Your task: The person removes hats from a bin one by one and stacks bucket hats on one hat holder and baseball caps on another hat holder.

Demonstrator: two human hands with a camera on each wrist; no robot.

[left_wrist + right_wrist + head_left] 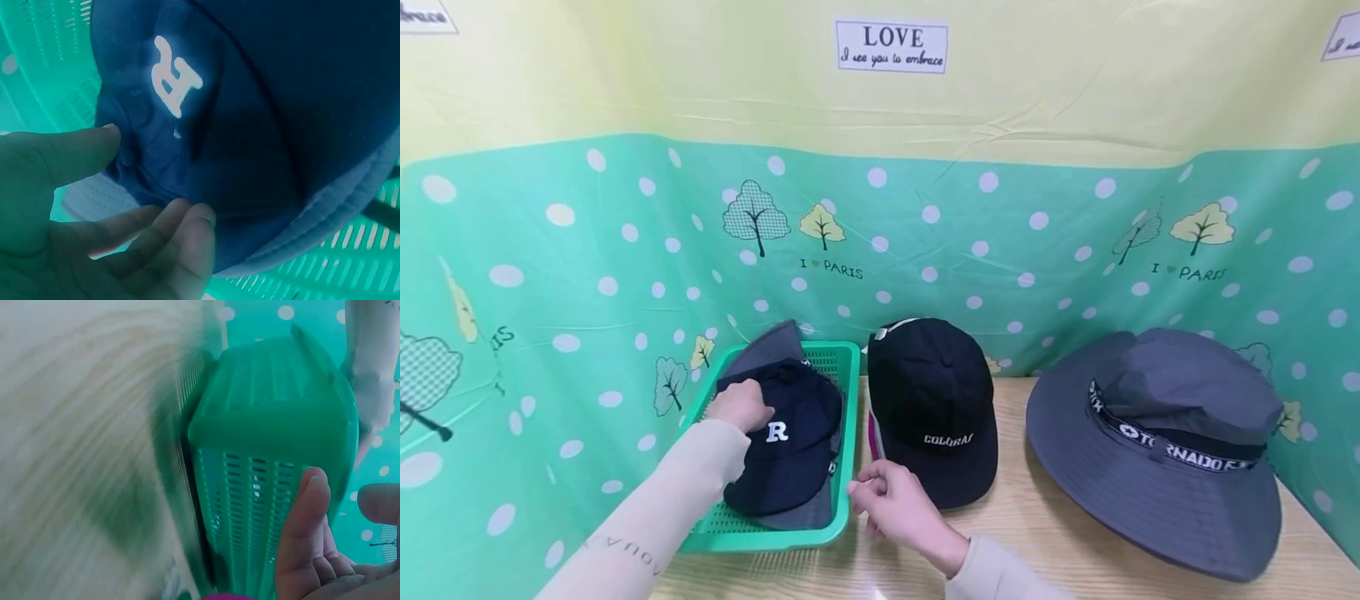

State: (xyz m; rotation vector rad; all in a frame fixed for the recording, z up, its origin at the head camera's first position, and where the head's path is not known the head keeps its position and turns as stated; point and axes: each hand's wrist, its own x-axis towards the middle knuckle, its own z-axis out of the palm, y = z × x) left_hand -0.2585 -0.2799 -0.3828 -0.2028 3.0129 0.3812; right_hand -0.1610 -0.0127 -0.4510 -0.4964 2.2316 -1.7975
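A navy cap with a white letter R lies in the green basket, on top of a grey hat whose brim shows around it. My left hand is over the navy cap's left side. In the left wrist view, the thumb and loosely bent fingers are spread apart at the cap's edge. Just right of the basket, my right hand has relaxed fingers and holds nothing. The right wrist view shows its fingertips beside the basket's perforated wall.
Right of the basket, a black cap with white lettering stands on the wooden table. A large grey wide-brimmed hat sits farther right. A dotted green and yellow curtain hangs behind and at both sides.
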